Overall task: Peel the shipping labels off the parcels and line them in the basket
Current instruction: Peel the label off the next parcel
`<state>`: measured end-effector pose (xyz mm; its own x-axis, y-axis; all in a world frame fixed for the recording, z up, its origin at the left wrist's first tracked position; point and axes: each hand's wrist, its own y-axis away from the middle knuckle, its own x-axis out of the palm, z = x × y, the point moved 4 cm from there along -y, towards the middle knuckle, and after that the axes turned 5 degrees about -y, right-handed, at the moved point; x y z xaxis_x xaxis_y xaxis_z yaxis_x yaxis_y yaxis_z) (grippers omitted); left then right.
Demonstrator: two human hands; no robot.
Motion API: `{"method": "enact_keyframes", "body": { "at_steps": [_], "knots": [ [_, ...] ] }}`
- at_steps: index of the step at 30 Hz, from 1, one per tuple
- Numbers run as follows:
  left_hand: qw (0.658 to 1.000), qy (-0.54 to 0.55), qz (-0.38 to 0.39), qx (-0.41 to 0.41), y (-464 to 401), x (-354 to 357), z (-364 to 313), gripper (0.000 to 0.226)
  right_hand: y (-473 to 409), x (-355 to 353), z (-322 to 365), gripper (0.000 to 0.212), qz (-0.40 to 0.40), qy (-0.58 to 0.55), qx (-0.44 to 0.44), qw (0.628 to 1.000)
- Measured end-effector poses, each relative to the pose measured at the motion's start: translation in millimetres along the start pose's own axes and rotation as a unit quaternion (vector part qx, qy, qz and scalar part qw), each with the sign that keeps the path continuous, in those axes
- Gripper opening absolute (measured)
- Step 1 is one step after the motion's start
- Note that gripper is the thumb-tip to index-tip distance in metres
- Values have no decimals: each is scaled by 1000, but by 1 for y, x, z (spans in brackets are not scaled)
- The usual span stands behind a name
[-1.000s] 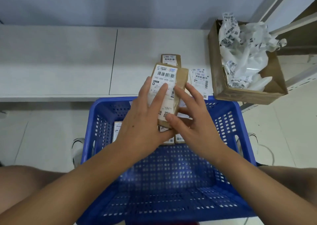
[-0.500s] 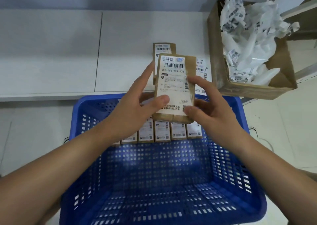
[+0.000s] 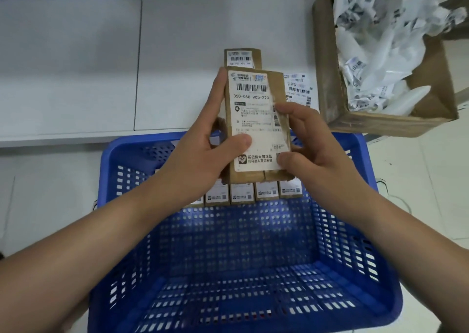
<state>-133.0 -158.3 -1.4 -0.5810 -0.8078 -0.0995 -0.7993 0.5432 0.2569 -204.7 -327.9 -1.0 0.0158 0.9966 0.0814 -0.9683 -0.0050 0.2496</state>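
Note:
I hold a brown cardboard parcel (image 3: 278, 89) upright above the far rim of the blue basket (image 3: 360, 206). A white shipping label (image 3: 253, 119) with a barcode covers its front. My left hand (image 3: 200, 152) grips the parcel's left edge, thumb pressed on the label. My right hand (image 3: 312, 150) grips the right edge, thumb at the label's lower right corner and a finger on its right side. Several labelled parcels (image 3: 241, 195) stand in a row along the basket's far wall. Another parcel (image 3: 242, 58) lies on the white shelf behind.
A brown cardboard box (image 3: 380, 122) full of crumpled white label scraps (image 3: 380, 41) sits at the right on the white shelf (image 3: 76, 66). Loose labels (image 3: 299, 89) lie on the shelf beside it. The basket's near floor is bare blue plastic.
The parcel has come upright and nearer to the camera, square to my view. My left thumb now presses on the label and my right fingers have shifted to its right edge.

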Motion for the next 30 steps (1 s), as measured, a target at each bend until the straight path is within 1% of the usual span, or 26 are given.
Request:
{"method": "enact_keyframes", "body": {
  "at_steps": [2,4,5,8,10,15,20,23,30],
  "knots": [
    [1000,-2,-12,2,1,0,2,89,-1,-1,-2,60,-2,73,-5,997],
    [999,-23,-19,12,1,3,1,88,0,-2,-3,70,-22,198,-43,979],
    [999,-30,-24,19,1,4,1,90,1,0,-3,74,-32,240,-64,968],
    [998,-32,-34,45,1,6,0,94,1,7,-3,73,-38,297,-113,947],
    [997,-34,-33,55,0,7,-1,94,0,8,-5,70,-41,307,-126,942],
    [997,-35,-33,65,0,6,-3,91,-6,6,-6,61,-60,289,-136,946],
    [998,-23,-35,49,0,4,1,96,-8,9,-5,63,-73,321,-163,930],
    [997,-39,-28,59,-1,2,2,97,-10,10,-4,64,-68,347,-179,918],
    [994,-80,-25,76,-1,0,14,97,-13,13,-5,62,-73,361,-190,910]
  ]
}}
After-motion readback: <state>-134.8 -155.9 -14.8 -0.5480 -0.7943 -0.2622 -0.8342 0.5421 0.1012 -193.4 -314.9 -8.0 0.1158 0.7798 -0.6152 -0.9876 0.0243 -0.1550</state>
